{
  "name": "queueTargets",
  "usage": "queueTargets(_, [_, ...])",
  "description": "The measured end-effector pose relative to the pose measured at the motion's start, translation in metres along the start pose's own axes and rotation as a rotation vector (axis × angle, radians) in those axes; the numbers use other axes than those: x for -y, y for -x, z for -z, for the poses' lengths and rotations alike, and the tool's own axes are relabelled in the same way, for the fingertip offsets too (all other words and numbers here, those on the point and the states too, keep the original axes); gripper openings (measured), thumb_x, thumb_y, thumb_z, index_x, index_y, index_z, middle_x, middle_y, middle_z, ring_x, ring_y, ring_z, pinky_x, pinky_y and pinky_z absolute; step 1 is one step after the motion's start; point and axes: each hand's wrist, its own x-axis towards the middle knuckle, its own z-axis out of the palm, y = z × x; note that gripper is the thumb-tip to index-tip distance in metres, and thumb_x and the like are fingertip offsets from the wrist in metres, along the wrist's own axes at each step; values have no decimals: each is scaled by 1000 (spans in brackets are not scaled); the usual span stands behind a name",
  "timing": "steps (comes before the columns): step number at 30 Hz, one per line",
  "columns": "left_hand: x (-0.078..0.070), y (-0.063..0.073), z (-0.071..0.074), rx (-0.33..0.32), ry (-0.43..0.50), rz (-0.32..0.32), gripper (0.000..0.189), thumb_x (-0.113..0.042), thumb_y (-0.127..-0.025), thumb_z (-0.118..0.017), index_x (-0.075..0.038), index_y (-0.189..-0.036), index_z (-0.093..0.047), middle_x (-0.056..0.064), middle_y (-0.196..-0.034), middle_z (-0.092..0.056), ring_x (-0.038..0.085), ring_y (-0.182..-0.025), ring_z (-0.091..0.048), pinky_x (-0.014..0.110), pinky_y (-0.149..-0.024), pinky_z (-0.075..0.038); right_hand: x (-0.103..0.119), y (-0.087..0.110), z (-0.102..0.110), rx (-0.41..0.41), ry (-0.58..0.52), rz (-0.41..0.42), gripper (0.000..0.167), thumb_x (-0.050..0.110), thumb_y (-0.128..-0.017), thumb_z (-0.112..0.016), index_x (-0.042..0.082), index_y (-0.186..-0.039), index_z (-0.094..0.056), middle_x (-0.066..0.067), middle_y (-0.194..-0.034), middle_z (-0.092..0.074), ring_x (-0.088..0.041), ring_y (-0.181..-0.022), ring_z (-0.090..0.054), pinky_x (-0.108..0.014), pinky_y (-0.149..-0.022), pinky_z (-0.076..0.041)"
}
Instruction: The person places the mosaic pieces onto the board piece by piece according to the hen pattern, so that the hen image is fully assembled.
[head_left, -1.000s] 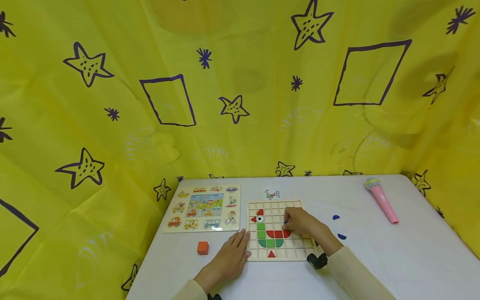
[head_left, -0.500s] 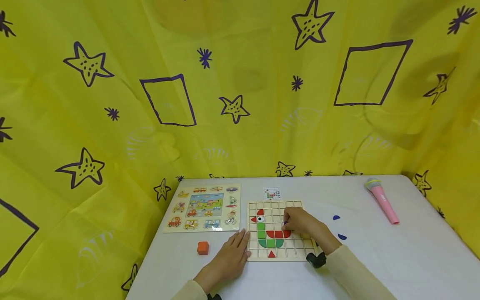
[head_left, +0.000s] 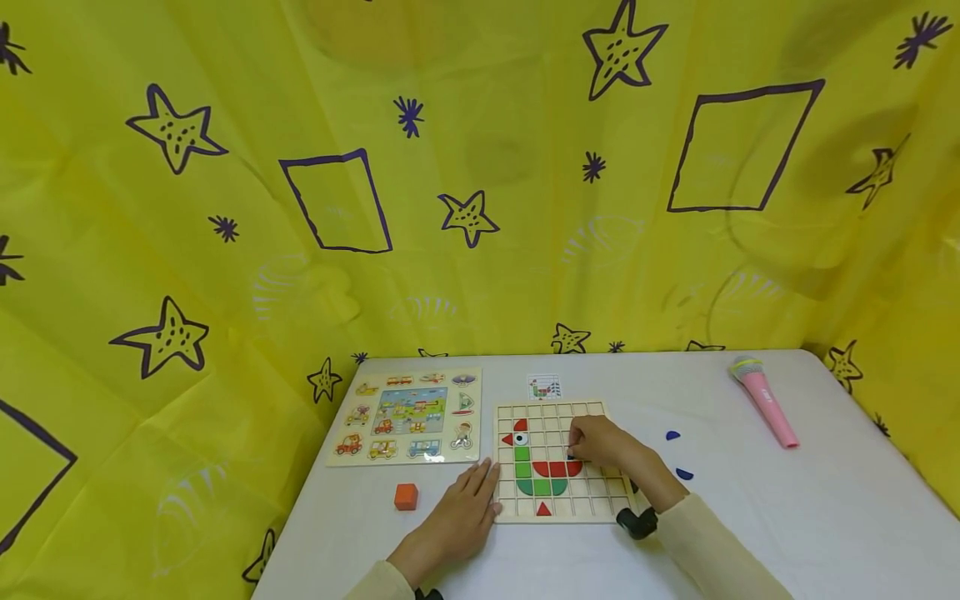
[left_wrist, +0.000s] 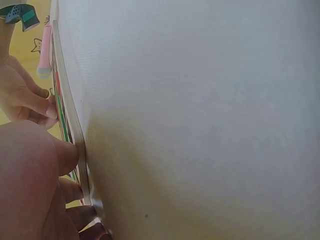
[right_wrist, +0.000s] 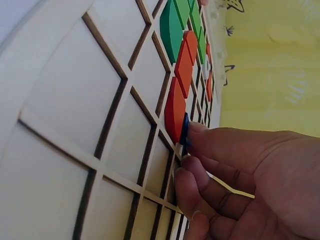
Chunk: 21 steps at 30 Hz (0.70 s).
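A wooden grid board [head_left: 525,508] lies on the white table, with red and green pieces set in its squares as a bird with a round eye piece [head_left: 521,438]. My right hand [head_left: 596,440] is over the board's right half. Its thumb and fingertips pinch a small blue piece [right_wrist: 185,129], low at the grid, right beside a red rounded piece [right_wrist: 175,112]. My left hand [head_left: 463,510] rests along the board's left edge, fingers extended and touching it. A red triangle [head_left: 543,508] sits in the bottom row of squares.
Two blue half-round pieces [head_left: 684,473] lie right of the board. Behind it is a small pattern card [head_left: 544,387]. A vehicle picture puzzle [head_left: 337,458] and an orange cube [head_left: 406,497] are on the left. A pink microphone [head_left: 768,408] lies at the far right.
The right hand's fingertips have shifted very slightly, and the blue piece at them shows a little lower, closer to the red row. The left hand stays in place.
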Motion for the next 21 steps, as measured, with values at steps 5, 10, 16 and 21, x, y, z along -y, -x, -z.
queueTargets(5, [-1, 0, 1, 0, -1, 2, 64, -41, -114, -42, -9, -168, -27, 11, -173, -29, 34, -158, -31, 51, -125, -36, -4, -1, -4, -12, 7, 24, 13, 9, -96, -77, 9, -92, -64, -1, -84, -61, -19, -82, -56, -34, -75, -50])
queueTargets(10, [-1, 0, 1, 2, -4, 9, 64, -42, -114, -41, -10, -168, -27, 10, -174, -29, 34, -158, -31, 51, -125, -36, -6, -1, -7, -21, 13, 50, 14, 8, -96, -76, 10, -93, -63, -2, -84, -60, -19, -83, -56, -36, -77, -50])
queueTargets(16, [0, 0, 0, 9, 8, 13, 65, -43, -114, -41, -11, -168, -26, 10, -174, -28, 33, -159, -30, 51, -125, -35, -7, -2, -8, -21, 5, 76, 12, 7, -97, -75, 10, -96, -63, -1, -85, -60, -19, -82, -54, -36, -75, -48])
queueTargets(21, [1, -1, -1, 2, 2, 9, 64, -42, -114, -41, -11, -168, -27, 10, -174, -28, 33, -158, -31, 50, -125, -36, -7, 0, -7, -19, -16, 72, 12, 6, -98, -74, 11, -96, -63, 0, -83, -59, -18, -80, -54, -35, -74, -47])
